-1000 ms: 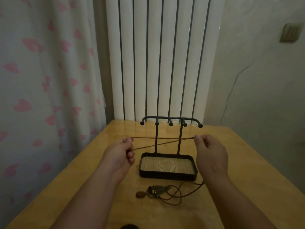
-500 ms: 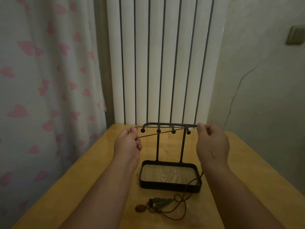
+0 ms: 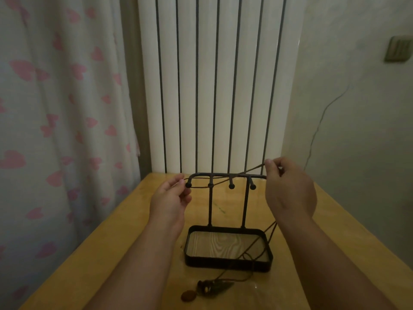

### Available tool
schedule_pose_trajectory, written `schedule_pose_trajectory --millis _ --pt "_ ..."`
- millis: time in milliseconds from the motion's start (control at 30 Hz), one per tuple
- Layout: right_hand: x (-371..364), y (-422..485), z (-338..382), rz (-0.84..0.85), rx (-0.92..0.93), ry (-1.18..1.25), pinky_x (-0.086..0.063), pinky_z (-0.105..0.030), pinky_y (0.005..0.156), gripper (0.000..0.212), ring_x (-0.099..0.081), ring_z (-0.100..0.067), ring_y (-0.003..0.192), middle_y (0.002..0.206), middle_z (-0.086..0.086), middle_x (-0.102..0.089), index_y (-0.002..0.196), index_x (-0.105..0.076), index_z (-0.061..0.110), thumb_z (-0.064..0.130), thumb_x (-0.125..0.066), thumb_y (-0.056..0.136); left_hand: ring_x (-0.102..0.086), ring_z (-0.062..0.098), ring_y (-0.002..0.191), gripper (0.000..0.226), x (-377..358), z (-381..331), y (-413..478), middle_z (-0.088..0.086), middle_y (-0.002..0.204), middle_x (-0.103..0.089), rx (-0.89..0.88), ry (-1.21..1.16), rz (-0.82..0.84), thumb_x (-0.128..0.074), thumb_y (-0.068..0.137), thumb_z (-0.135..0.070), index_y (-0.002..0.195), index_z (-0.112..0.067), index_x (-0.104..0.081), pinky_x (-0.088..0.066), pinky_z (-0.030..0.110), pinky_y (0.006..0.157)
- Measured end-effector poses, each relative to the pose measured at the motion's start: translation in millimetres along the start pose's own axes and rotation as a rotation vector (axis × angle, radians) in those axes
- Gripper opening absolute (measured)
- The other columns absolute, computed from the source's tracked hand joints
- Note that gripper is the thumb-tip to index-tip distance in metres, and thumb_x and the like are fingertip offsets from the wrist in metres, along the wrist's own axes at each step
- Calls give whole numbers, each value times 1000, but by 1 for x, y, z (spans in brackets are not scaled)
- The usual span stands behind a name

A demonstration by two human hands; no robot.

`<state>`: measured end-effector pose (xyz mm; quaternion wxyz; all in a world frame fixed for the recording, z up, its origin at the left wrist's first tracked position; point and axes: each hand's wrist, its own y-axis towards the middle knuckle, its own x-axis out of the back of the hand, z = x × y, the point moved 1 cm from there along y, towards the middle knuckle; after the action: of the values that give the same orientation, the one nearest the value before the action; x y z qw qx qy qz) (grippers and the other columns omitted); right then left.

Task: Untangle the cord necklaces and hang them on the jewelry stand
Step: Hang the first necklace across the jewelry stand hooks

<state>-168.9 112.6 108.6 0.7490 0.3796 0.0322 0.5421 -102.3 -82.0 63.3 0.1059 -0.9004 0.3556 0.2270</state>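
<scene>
A black metal jewelry stand (image 3: 228, 175) with several hooks and a wood-floored tray base (image 3: 228, 265) stands on the yellow wooden table (image 3: 348, 231). My left hand (image 3: 169, 198) pinches a brown cord necklace (image 3: 225, 180) at the stand's left end. My right hand (image 3: 288, 186) pinches the same cord just above the right end of the bar. The cord runs stretched between them, crossing the top bar and hooks. More cord trails down from my right hand over the tray to the pendants (image 3: 214, 287) lying on the table in front of the stand.
A tall white radiator (image 3: 219, 86) rises behind the table. A curtain with pink hearts (image 3: 55, 130) hangs at the left. The wall at the right carries a switch plate (image 3: 397, 49). A round brown bead (image 3: 188, 295) lies beside the pendants.
Both hands have lifted the stretched cord from halfway up the stand's posts to the top bar. The right hand rose higher than the left, and the cord now crosses the bar.
</scene>
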Motion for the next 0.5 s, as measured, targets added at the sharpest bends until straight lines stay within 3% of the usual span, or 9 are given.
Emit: schedule_pose_trajectory --millis 100,167,233,300,367,500 --pt "3 6 3 1 16 -26 -44 -32 64 25 -53 -15 73 72 13 -49 93 -61 27 44 -43 98 -58 10 95 28 -2 1 -6 -9 101 -64 -153 322 -54 -49 101 -31 123 -23 -65 -46 27 76" --pt "4 9 4 -6 22 -31 -42 -32 63 25 -51 -14 73 71 14 -48 94 -61 27 43 -43 98 -54 0 93 31 -5 1 -13 -16 99 -61 -283 412 -32 -44 102 -37 124 -25 -63 -42 20 73" --pt "5 12 4 -21 31 -24 -41 -31 62 25 -50 -12 72 71 15 -47 95 -62 26 43 -43 98 -55 1 102 30 -6 1 -16 -13 111 -64 -451 567 11 -49 100 -36 124 -27 -64 -45 20 79" --pt "6 15 5 -24 36 -10 -42 -31 62 25 -50 -12 72 72 14 -47 95 -62 25 43 -44 98 -54 9 117 29 -6 2 -13 -7 126 -61 -567 721 43 -56 97 -25 125 -27 -64 -47 28 96" --pt "7 18 7 -12 36 24 -46 -34 65 26 -53 -13 76 76 12 -51 97 -62 25 43 -44 98 -53 11 118 33 -6 3 -11 -5 128 -61 -576 782 41 -58 96 -17 127 -27 -63 -46 29 99" --pt "10 24 10 -24 26 112 -50 -36 68 25 -57 -15 80 82 9 -57 98 -62 26 43 -44 97 -57 11 110 32 -8 3 -13 -5 122 -63 -522 762 40 -56 97 -15 124 -30 -64 -48 24 89"
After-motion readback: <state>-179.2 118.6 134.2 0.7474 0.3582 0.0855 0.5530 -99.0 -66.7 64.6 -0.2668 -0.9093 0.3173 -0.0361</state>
